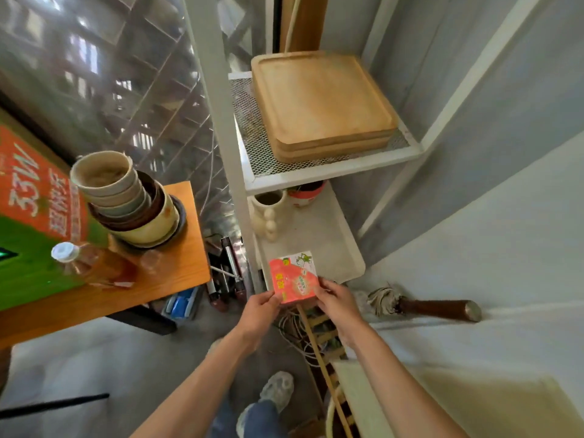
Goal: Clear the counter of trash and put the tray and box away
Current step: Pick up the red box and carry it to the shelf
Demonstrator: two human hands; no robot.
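I hold a small red and white box (294,276) with both hands, just in front of the lower shelf (335,245) of a white metal rack. My left hand (260,306) grips its near left corner and my right hand (336,300) grips its near right edge. A stack of wooden trays (319,102) lies on the rack's upper mesh shelf (252,143).
A cream mug (268,213) and a red and white cup (305,191) stand on the lower shelf. A wooden table (177,273) to the left carries stacked bowls (126,200) and a bottle (91,263). A mop head (420,303), cables and tools lie on the floor.
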